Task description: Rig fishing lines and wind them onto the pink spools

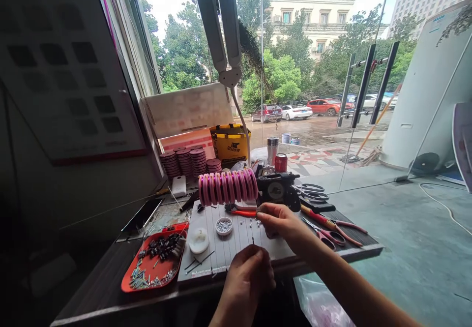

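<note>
A row of pink rings (228,187) sits on a black winding device (278,189) above a white board (239,248). My right hand (276,219) is at the right end of the rings, thumb and fingertips pinched together; what they hold is too small to name. Lower down, near the board's front edge, my left hand (250,268) has its fingers closed around a thin dark piece (252,241) that sticks up from them. Between the hands and the rings lie small white beads (251,223). A round dish of beads (223,226) and a white round lid (198,241) rest on the board.
An orange tray (155,263) with black parts and screws lies at the left. Pliers (332,224) and scissors (328,238) lie at the right. Behind are stacked discs (184,162), a yellow bag (231,145), a red can (280,163) and a lamp arm (228,32).
</note>
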Demonstrator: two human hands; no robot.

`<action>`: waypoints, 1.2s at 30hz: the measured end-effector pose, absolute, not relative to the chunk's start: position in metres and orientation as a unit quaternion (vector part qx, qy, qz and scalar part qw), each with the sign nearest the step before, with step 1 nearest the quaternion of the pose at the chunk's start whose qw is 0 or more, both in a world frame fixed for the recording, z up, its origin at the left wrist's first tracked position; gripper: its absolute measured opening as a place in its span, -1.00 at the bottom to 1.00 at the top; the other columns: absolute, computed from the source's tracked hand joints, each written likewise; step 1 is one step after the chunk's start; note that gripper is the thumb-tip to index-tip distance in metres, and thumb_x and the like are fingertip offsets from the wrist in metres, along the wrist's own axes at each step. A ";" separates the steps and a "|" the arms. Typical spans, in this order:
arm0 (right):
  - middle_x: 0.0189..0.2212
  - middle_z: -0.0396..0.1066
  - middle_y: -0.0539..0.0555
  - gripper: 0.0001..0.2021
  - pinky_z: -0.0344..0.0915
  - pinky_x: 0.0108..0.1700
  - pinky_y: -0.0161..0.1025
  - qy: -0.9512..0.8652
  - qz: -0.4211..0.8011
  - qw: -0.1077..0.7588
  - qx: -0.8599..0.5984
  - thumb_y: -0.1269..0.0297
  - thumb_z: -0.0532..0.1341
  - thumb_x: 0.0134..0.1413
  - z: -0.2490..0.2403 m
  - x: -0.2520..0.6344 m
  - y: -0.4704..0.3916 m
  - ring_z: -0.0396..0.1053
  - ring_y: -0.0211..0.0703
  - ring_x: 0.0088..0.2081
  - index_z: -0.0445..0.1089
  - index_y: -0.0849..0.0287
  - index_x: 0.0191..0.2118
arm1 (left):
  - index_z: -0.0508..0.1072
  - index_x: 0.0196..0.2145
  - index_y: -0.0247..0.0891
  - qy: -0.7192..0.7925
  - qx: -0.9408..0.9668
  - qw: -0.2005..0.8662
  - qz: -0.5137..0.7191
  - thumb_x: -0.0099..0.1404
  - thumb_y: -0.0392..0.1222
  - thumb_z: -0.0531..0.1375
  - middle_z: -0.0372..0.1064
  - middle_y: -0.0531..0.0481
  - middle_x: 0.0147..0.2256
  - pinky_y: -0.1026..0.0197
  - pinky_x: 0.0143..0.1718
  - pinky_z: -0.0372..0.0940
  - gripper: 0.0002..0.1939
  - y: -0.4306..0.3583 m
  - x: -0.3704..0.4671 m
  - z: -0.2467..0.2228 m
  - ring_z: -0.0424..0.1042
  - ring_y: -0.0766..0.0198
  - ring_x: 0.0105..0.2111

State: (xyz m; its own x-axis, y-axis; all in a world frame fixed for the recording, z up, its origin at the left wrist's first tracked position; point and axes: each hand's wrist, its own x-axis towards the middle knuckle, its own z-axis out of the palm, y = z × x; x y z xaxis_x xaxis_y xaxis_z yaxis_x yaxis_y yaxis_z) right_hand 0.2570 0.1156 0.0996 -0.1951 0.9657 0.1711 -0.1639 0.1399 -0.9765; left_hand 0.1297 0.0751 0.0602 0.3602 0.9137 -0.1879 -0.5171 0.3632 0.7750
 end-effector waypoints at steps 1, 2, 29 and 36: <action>-0.74 0.03 -0.16 -0.68 -0.10 -0.60 -0.39 -0.548 0.545 0.519 -0.365 0.07 0.25 -0.23 0.098 0.256 0.113 -0.04 -0.44 -0.66 0.21 0.23 -0.57 | 0.36 -0.58 -0.36 0.311 0.308 0.772 0.462 -0.12 -0.18 0.30 0.24 0.08 -0.64 0.37 -0.66 0.05 -0.78 0.073 0.128 0.057 0.20 0.45 -0.67; -0.73 0.04 -0.15 -0.67 -0.09 -0.59 -0.40 -0.549 0.547 0.518 -0.364 0.07 0.27 -0.26 0.095 0.254 0.110 -0.03 -0.44 -0.66 0.22 0.24 -0.58 | 0.35 -0.59 -0.36 0.305 0.301 0.780 0.456 -0.13 -0.17 0.31 0.24 0.08 -0.64 0.37 -0.67 0.02 -0.76 0.071 0.127 0.054 0.19 0.46 -0.69; -0.41 0.29 0.03 -0.81 0.09 -0.31 -0.26 -0.675 0.259 0.490 -0.487 0.17 0.14 -0.05 0.162 0.292 0.161 0.21 -0.18 -0.35 0.30 0.14 -0.31 | 0.35 -0.05 -0.32 0.509 0.533 0.422 0.529 -0.03 -0.21 0.26 0.45 -0.12 -0.46 0.21 -0.22 0.08 -0.47 0.064 0.136 0.027 0.35 0.10 -0.38; -0.67 0.34 0.00 -0.64 0.16 -0.47 -0.30 -0.726 0.397 0.357 -0.434 -0.04 0.23 -0.25 0.187 0.290 0.228 0.26 -0.23 -0.55 0.38 0.22 -0.63 | 0.40 -0.11 -0.19 0.446 0.761 0.002 0.471 0.14 -0.27 0.06 0.36 -0.13 -0.11 0.08 0.00 0.04 -0.67 0.094 0.092 0.114 0.24 0.04 -0.06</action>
State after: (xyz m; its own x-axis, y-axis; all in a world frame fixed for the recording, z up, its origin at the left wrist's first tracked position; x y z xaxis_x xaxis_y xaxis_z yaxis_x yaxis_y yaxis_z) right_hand 0.2904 0.2277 0.1869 -0.3689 0.9131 0.1737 0.3457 0.3082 -0.8863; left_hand 0.0924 0.0943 0.1136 0.1573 0.6812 0.7150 0.6765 -0.6018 0.4245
